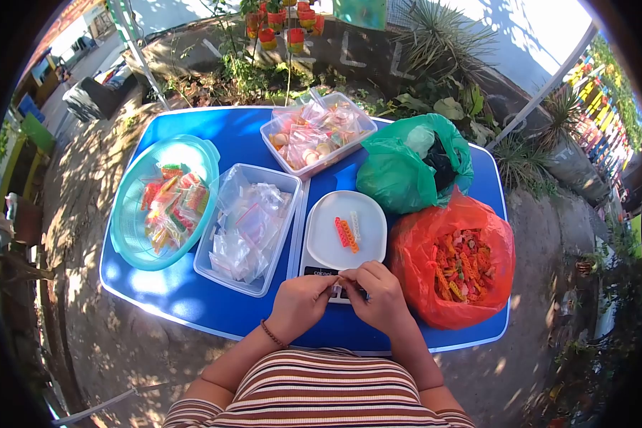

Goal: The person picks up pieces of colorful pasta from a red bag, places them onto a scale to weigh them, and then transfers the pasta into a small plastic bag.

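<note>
My left hand (pixel 301 303) and my right hand (pixel 375 298) meet over the front of a kitchen scale (pixel 312 272). Fingertips of both are pinched together on something small, too small to make out. Just beyond them, the scale's white plate (pixel 324 246) carries a few ridged snack pieces (pixel 346 234), coloured red, orange and whitish. To the right of my right hand sits an open red plastic bag (pixel 414 250) filled with red and orange ridged pieces (pixel 467 267). A clear tub (pixel 290 239) of small empty-looking zip bags (pixel 246 235) stands beyond my left hand.
At the left of the blue table (pixel 157 303) is a turquoise basin (pixel 121 214) with packed colourful snack bags (pixel 175 207). Another clear tub (pixel 328 167) of filled bags (pixel 317 132) stands at the back. A green plastic bag (pixel 396 175) sits behind the red one.
</note>
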`<state>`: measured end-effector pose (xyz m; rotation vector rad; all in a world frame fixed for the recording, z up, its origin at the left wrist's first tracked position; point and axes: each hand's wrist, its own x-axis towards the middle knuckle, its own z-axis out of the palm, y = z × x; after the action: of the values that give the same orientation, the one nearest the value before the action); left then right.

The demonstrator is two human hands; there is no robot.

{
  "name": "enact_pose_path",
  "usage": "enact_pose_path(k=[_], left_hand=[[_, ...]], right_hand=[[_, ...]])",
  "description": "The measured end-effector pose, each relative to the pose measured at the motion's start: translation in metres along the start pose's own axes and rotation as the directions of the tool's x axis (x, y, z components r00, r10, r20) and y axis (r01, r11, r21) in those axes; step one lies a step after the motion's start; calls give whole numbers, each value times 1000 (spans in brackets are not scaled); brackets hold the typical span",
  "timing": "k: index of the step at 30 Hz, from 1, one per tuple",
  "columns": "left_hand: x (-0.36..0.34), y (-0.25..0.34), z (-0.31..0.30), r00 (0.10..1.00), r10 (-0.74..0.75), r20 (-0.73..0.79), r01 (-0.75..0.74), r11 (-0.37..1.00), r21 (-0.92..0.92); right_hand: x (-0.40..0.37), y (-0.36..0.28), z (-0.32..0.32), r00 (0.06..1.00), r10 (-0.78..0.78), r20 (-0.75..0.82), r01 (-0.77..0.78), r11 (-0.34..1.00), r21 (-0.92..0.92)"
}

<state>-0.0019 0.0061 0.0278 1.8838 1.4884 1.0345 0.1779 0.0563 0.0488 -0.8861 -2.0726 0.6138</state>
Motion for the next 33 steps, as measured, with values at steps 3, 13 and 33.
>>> enact_pose_path(k=[3, 13, 33], left_hand=[[0, 1, -2, 999, -14, 33, 13, 1000, 25], [7, 0, 2, 926, -300, 230, 369, 585, -723], [3, -7, 8, 947, -224, 232, 323, 658, -680]], right_hand=[[-4, 2, 0, 999, -14, 31, 15, 999, -29], [-5, 11, -16, 983, 171, 65, -181, 962, 203], [0, -4, -32, 987, 103, 124, -109, 993, 40]])
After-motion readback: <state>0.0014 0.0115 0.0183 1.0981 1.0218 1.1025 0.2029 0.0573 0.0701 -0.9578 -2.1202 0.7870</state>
